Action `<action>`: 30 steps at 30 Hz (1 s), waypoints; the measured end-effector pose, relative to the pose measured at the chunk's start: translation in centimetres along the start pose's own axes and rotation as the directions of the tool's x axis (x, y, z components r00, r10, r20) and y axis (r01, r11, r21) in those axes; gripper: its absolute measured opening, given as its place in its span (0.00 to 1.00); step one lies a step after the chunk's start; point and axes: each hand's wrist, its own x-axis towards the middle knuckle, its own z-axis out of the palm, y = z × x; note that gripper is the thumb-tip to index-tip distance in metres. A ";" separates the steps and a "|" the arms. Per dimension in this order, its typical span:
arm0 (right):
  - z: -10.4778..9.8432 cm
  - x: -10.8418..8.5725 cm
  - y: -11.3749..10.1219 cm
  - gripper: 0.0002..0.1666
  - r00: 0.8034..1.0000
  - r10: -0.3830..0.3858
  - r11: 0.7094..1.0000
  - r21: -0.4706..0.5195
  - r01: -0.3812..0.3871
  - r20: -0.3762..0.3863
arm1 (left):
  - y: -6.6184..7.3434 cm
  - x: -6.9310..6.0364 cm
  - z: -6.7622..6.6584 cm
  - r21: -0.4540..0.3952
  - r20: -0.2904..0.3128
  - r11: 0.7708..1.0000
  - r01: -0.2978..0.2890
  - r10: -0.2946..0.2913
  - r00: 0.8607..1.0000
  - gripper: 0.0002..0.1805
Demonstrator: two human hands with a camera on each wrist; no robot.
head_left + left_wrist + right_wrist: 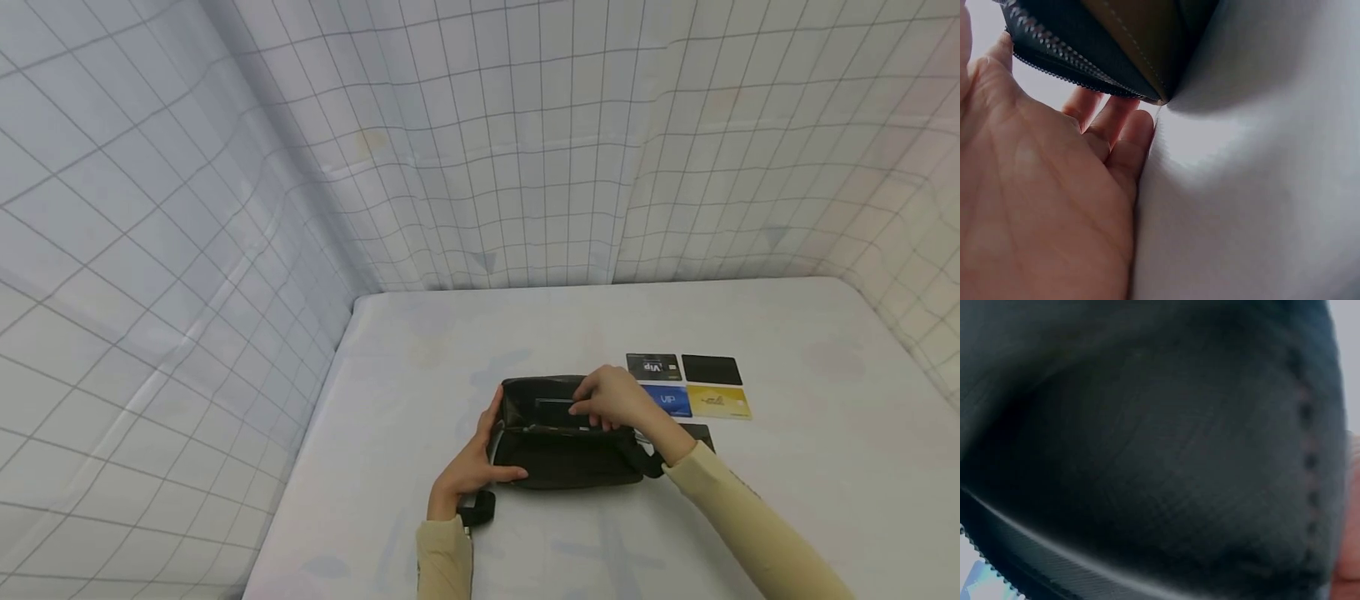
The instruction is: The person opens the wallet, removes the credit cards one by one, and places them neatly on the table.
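A black zip wallet (567, 461) lies spread open on the white table, its toothed zipper edge (1063, 44) showing in the left wrist view. At its left end, my left hand (471, 465) grips the wallet, thumb on the near flap and fingers along the far side. My right hand (617, 397) reaches into the right part with bent fingers. Beside those fingertips, a dark card-like rectangle (553, 406) shows inside the wallet; whether they pinch it is unclear. Dark stitched lining (1166, 456) fills most of the right wrist view, hiding the fingertips.
Right of the wallet lie a grey Vip card (652, 367), a black card (711, 369), a blue card (669, 400) and a yellow card (718, 401). Another dark card (699, 434) sits partly under the right forearm. Grid-patterned white curtains (480, 167) surround the table.
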 end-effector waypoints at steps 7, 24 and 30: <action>0.3 0.0 -0.2 0.08 1.000 0.014 1.000 -0.021 -0.014 -0.022 | -0.2 -0.1 0.0 -0.008 0.000 1.000 -0.007 0.007 1.000 0.65; 1.3 0.1 -0.5 0.10 0.988 0.035 0.987 -0.153 -0.058 -0.148 | 0.1 -0.4 0.3 0.012 -0.002 1.000 -0.018 0.018 1.000 0.65; 1.6 0.1 -0.5 0.12 0.982 0.008 0.977 -0.208 -0.048 -0.190 | 0.2 -0.5 0.4 0.024 0.001 0.999 -0.023 0.023 1.000 0.64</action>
